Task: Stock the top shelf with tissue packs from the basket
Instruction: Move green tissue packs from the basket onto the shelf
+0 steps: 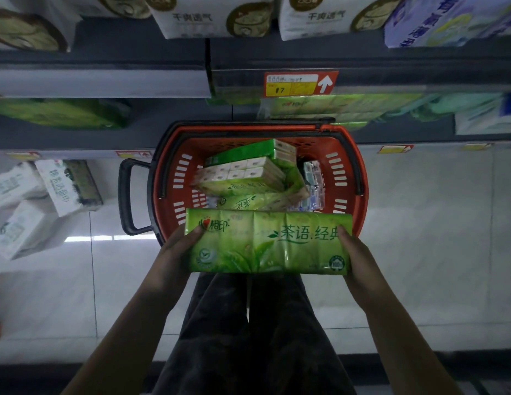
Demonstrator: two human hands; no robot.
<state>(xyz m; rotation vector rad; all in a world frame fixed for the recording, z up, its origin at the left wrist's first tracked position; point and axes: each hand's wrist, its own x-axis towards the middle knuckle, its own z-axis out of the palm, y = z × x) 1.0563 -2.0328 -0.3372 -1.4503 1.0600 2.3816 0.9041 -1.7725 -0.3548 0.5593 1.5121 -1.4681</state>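
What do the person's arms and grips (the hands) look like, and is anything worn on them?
The left forearm and right forearm are bare to the picture's edge; no sleeve shows. The left grip and right grip wear no gloves. No ring, watch or bracelet shows on the parts in view. In this dim light, small marks cannot be judged.

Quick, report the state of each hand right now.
Left hand: closed, holding the left end of the green tissue pack.
Right hand: closed, holding the right end of the same pack.
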